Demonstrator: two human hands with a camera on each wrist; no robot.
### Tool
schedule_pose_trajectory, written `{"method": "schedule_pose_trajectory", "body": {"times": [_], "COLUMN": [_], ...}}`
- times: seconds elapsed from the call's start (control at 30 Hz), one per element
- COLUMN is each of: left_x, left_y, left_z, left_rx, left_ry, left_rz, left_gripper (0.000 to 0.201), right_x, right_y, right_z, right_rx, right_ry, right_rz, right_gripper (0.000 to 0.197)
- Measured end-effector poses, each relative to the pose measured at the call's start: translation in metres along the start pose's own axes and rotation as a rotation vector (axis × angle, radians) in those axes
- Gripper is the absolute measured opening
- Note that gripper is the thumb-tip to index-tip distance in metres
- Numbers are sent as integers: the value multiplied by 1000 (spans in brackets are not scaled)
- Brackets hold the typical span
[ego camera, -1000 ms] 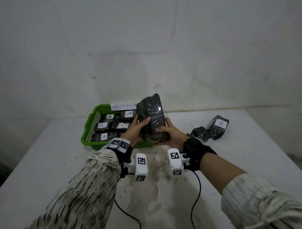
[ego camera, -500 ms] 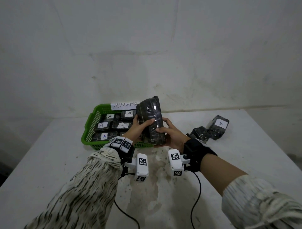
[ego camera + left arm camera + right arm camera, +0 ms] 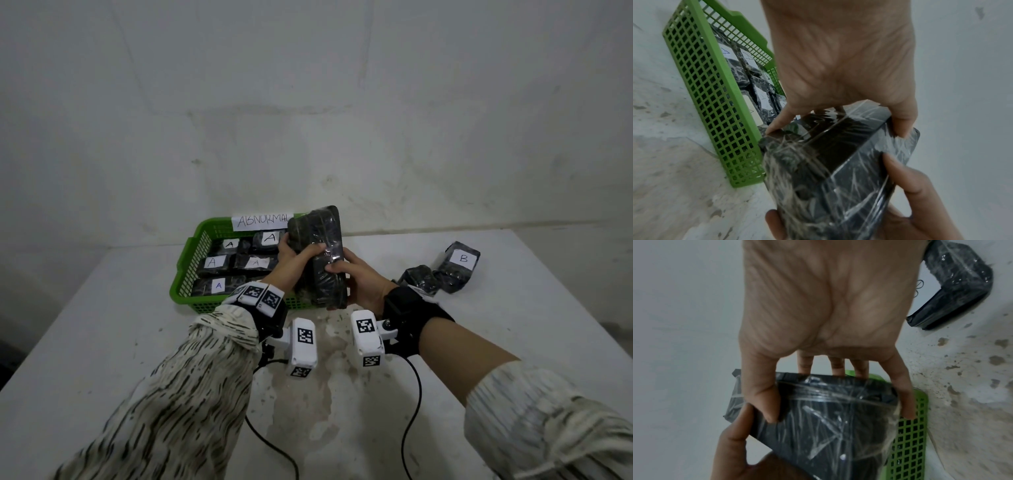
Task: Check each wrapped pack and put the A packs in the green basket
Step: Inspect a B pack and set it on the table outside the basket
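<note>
A black pack wrapped in clear film (image 3: 320, 253) (image 3: 830, 170) (image 3: 828, 415) stands on end above the table, just right of the green basket (image 3: 191, 250) (image 3: 715, 100) (image 3: 908, 443). My left hand (image 3: 294, 257) (image 3: 838, 65) grips its left side, thumb over the front. My right hand (image 3: 356, 277) (image 3: 824, 308) holds its right side, fingers curled round the edge. No label shows on the held pack. Several packs marked A (image 3: 270, 238) lie in the basket.
A paper sign reading ABNORMAL (image 3: 262, 221) stands on the basket's far rim. To the right on the white table (image 3: 479, 325) lie a pack marked B (image 3: 459, 263) and another dark pack (image 3: 419, 279). A wall rises behind the table.
Both hands have turned the pack and lowered it slightly; it now shows a narrower side, and the left thumb has come further over its front.
</note>
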State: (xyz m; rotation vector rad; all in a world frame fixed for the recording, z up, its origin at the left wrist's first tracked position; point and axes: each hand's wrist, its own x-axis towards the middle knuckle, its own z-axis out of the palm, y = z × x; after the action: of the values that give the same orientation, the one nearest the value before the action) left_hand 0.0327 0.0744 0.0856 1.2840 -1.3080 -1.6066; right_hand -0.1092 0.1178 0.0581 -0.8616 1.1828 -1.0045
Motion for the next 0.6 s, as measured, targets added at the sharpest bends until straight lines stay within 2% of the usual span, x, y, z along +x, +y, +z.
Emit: {"method": "schedule_pose_trajectory", "body": {"times": [0.13,0.37,0.53,0.6], "left_x": [2,5,7,6], "left_y": [2,6,8,8], "left_z": [-1,-3,-2,-2], "left_rx": [-43,-67,-91,-123], "left_ry": [-55,-30,-49,-52], "left_rz": [-4,3,47,43], "left_gripper": [83,80,78,77], "right_x": [0,-2,0,1], "right_y": [-3,-7,-11,-12], "right_z": [0,2,5,5], "right_rx": [-39,-71,-36,-32], "right_ry": [15,25,28,44], "right_rz": [35,14,12,7], "right_gripper": [43,36,51,49]}}
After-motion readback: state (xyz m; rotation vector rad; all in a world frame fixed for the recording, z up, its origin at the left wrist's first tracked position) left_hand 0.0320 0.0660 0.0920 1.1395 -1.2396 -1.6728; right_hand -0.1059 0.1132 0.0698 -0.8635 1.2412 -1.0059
